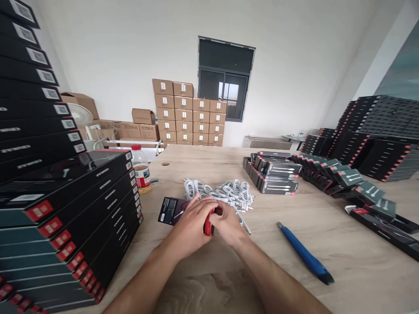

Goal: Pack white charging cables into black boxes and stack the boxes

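On the near side of the cables (234,192), I have both hands working at one small red-and-black box (208,226). The left hand (194,214) is closed over the box from its left side, with the fingers bent across the top. The right hand (229,221) is closed on the box from the opposite side, with the fingers curled and the thumb against it. The fingers hide most of the box; I cannot read its print.

The cables are white, coiled, and heaped on the table (229,279); one end trails toward the right hand. To the near left of the cables, a dark printed pack (167,209) lies partly behind the left hand; I cannot tell whether they touch.

Farther left of the cables stands a red-capped jar (140,172), with a tall stack of black cases (118,205) on its near side. To the right of the cables are piled small cartons (279,187). To their near right lies a blue cutter (303,250), apart from both hands.
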`<state>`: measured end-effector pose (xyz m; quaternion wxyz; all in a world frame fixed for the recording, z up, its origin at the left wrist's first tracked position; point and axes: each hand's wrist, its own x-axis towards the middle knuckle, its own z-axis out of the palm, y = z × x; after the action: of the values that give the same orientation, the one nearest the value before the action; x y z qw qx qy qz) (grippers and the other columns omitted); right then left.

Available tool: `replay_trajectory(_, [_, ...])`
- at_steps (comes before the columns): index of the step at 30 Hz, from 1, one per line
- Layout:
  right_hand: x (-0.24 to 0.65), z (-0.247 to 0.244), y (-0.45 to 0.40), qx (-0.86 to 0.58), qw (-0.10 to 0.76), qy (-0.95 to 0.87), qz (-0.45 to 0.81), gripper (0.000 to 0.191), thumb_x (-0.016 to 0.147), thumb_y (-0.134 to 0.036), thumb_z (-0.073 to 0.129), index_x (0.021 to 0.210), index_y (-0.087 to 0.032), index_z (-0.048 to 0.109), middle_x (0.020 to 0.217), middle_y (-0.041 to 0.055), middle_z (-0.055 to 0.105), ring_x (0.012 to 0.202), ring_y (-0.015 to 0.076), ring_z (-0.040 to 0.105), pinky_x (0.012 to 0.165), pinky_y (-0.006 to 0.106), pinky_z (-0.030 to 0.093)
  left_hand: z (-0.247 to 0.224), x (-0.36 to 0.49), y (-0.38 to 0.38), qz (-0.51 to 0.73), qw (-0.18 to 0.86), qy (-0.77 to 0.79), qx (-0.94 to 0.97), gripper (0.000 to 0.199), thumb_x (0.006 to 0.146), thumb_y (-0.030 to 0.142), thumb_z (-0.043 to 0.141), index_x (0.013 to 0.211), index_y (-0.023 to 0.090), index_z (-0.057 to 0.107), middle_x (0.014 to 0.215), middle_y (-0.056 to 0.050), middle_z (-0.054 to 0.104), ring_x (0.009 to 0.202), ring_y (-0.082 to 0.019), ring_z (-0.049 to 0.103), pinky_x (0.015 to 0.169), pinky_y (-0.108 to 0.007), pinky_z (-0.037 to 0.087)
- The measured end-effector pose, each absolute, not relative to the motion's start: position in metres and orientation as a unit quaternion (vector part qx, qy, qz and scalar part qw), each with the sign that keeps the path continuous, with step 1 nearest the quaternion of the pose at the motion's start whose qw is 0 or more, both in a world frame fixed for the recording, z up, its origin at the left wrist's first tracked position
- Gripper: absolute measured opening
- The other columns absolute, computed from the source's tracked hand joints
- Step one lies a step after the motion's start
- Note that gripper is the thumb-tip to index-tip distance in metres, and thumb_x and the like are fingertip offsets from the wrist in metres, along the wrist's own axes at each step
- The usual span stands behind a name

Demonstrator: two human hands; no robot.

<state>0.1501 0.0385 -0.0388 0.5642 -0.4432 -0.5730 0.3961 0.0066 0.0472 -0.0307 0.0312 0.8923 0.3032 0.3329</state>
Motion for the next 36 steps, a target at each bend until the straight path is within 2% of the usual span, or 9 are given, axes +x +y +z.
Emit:
replay_trajectory(8, [0.157,-0.047,0.046,-0.451,0.573,-0.556,0.399,0.021,0.064,-0.022,0.049,0.077,-0.020,0.065,0.066,-0.0034,0.059,0.063,0.0148,0.051,0.060,0.026,0.042,-0.032,0.004,0.053,0.335,0.041,0.297,0.893,0.073,0.064,0.012,0.078,0.131,0.027,0.053,0.136,-0.005,0.064,0.132,-0.026,0.055,0.124,-0.050,0.030])
replay_trajectory(13, [0.163,-0.045,0.047,-0.378,0.538,-0.594,0.464,0.014,0.073,-0.030,0.057,0.076,-0.019,0.066,0.069,-0.0026,0.060,0.067,0.0150,0.054,0.064,0.026,0.045,-0.032,-0.003,0.052,0.355,0.006,0.336,0.872,0.071,0.066,0.013,0.078,0.130,0.024,0.050,0.135,-0.009,0.063,0.130,-0.028,0.055,0.119,-0.051,0.034])
replay_trajectory(17, [0.169,-0.039,0.046,-0.313,0.506,-0.624,0.506,0.030,0.072,-0.045,0.078,0.085,-0.020,0.069,0.081,-0.0012,0.068,0.077,0.0167,0.060,0.073,0.029,0.050,-0.028,-0.007,0.049,0.369,-0.008,0.354,0.860,0.067,0.069,0.016,0.075,0.130,0.026,0.048,0.133,-0.008,0.063,0.128,-0.028,0.057,0.121,-0.054,0.026])
replay_trajectory(22, [0.175,-0.046,0.049,-0.284,0.489,-0.562,0.604,0.043,0.075,-0.058,0.078,0.091,-0.019,0.071,0.081,0.0014,0.071,0.073,0.0169,0.064,0.071,0.031,0.052,-0.021,-0.010,0.042,0.403,0.000,0.359,0.842,0.065,0.072,0.028,0.079,0.129,0.027,0.048,0.130,-0.007,0.064,0.125,-0.027,0.058,0.122,-0.053,0.022])
replay_trajectory(27, [0.176,-0.057,0.056,-0.270,0.486,-0.512,0.655,0.044,0.076,-0.059,0.076,0.092,-0.018,0.071,0.081,0.0049,0.073,0.074,0.0196,0.068,0.070,0.034,0.054,-0.019,-0.009,0.037,0.426,0.004,0.343,0.837,0.064,0.074,0.031,0.079,0.129,0.027,0.047,0.130,-0.006,0.064,0.123,-0.026,0.058,0.117,-0.046,0.031])
replay_trajectory(30, [0.173,-0.055,0.055,-0.318,0.546,-0.558,0.538,0.042,0.078,-0.055,0.076,0.101,-0.020,0.069,0.093,0.0062,0.073,0.081,0.0212,0.068,0.073,0.035,0.055,-0.021,-0.009,0.038,0.409,-0.008,0.372,0.833,0.066,0.071,0.024,0.080,0.128,0.026,0.048,0.130,-0.006,0.064,0.123,-0.028,0.058,0.109,-0.045,0.038])
replay_trajectory(33, [0.170,-0.050,0.049,-0.383,0.621,-0.626,0.275,0.025,0.083,-0.040,0.072,0.103,-0.024,0.068,0.117,0.0091,0.066,0.106,0.0255,0.063,0.088,0.040,0.053,-0.023,-0.008,0.040,0.391,-0.030,0.399,0.829,0.066,0.069,0.019,0.078,0.127,0.026,0.048,0.128,-0.007,0.065,0.121,-0.030,0.059,0.103,-0.045,0.040])
replay_trajectory(35, [0.169,-0.049,0.044,-0.393,0.601,-0.680,0.149,0.014,0.088,-0.029,0.065,0.100,-0.026,0.071,0.130,0.0100,0.060,0.123,0.0275,0.055,0.102,0.045,0.046,-0.025,-0.005,0.041,0.394,-0.042,0.406,0.824,0.063,0.070,0.019,0.077,0.125,0.025,0.049,0.127,-0.007,0.066,0.119,-0.030,0.060,0.101,-0.045,0.040])
replay_trajectory(36, [0.168,-0.048,0.043,-0.393,0.577,-0.706,0.118,0.015,0.090,-0.026,0.062,0.100,-0.027,0.072,0.134,0.0101,0.058,0.128,0.0280,0.052,0.107,0.047,0.043,-0.025,-0.004,0.041,0.399,-0.046,0.410,0.819,0.059,0.071,0.019,0.076,0.124,0.025,0.050,0.126,-0.007,0.067,0.117,-0.030,0.061,0.100,-0.045,0.041])
